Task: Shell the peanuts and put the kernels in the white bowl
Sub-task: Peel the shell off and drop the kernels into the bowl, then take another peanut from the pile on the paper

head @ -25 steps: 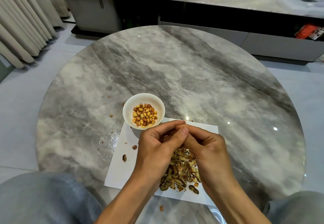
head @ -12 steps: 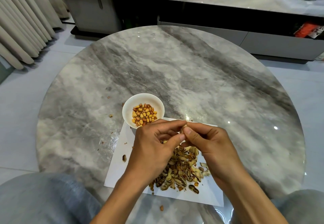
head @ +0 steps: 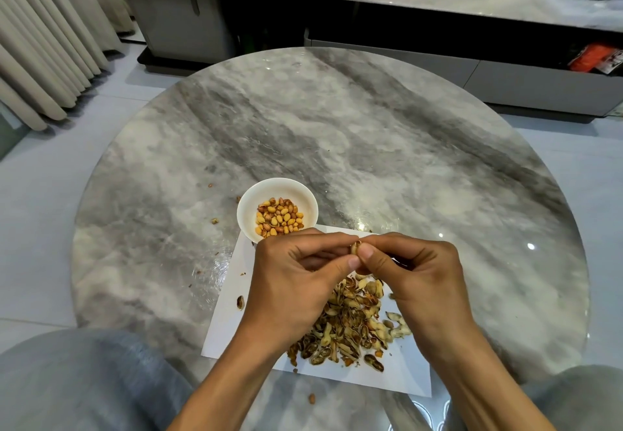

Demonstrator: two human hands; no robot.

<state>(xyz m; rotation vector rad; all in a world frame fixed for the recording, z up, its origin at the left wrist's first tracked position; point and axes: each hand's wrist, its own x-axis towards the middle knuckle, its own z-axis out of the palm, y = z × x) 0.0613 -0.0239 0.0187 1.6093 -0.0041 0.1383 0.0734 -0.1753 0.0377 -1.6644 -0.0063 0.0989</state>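
A small white bowl (head: 249, 194) holding several peanut kernels (head: 279, 217) sits on the marble table, just beyond my hands. My left hand (head: 296, 282) and my right hand (head: 418, 279) meet above a white sheet of paper (head: 232, 316). Both pinch one peanut (head: 354, 248) between thumbs and fingertips; its shell looks cracked at the top. A pile of empty shells (head: 350, 326) lies on the paper under my hands, partly hidden by them.
The round grey marble table (head: 371, 134) has shell crumbs scattered left of the bowl. A single shell half (head: 240, 302) lies on the paper's left side, and a loose kernel (head: 312, 397) sits near the table's front edge. My knees flank the table.
My hands have moved slightly apart and up, so the peanut between the fingertips now shows. More of the shell pile is uncovered at the right.
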